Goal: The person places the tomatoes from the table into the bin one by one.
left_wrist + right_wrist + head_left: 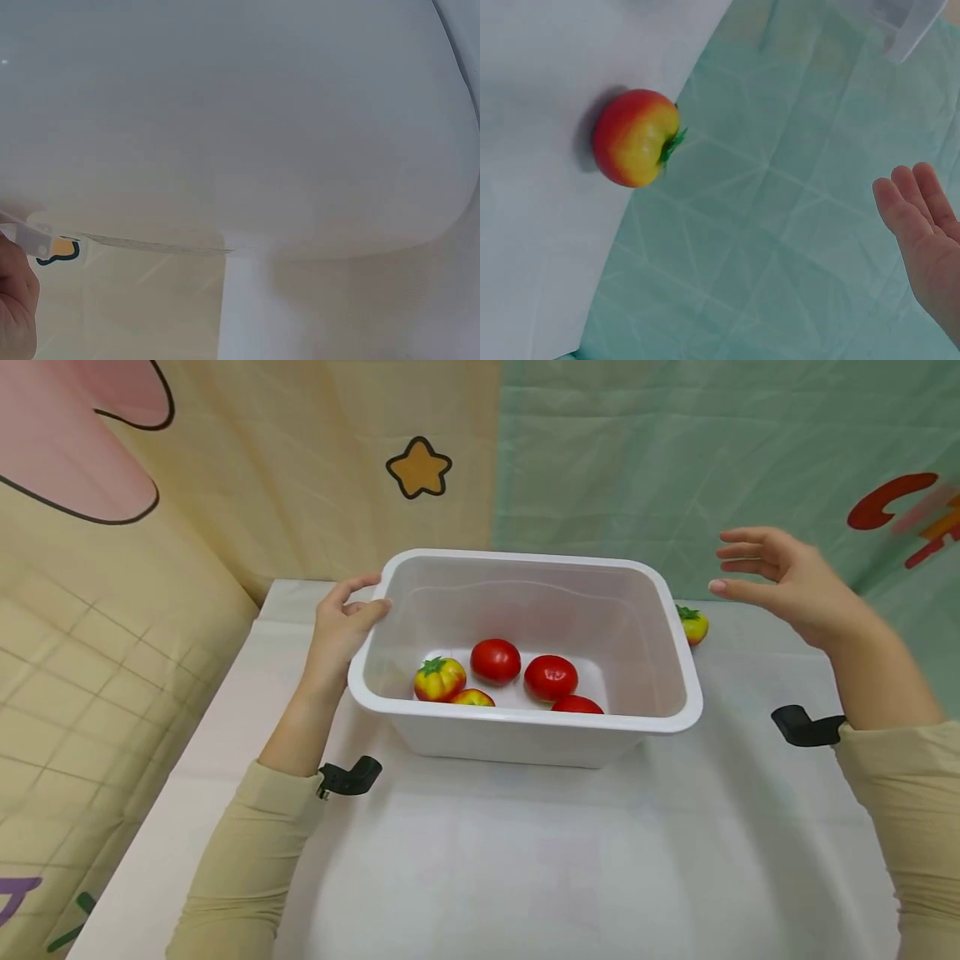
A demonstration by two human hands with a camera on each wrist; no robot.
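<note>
A white plastic bin stands on the white table, holding several toy tomatoes. Inside are glossy red tomatoes and yellow-and-red ones with a green leafy top; its front wall partly hides some. At the bin's left end my left hand grips the rim, thumb over the edge; the left wrist view is mostly filled by the bin's outer side. My right hand is raised beyond the bin's right side, holding nothing, fingers extended. Below and left of it, another yellow-and-red tomato lies on the table.
The white table extends in front of the bin. A patterned cloth backdrop, beige and green, hangs close behind the table's back edge and down the left side. The lone tomato sits close to that back edge.
</note>
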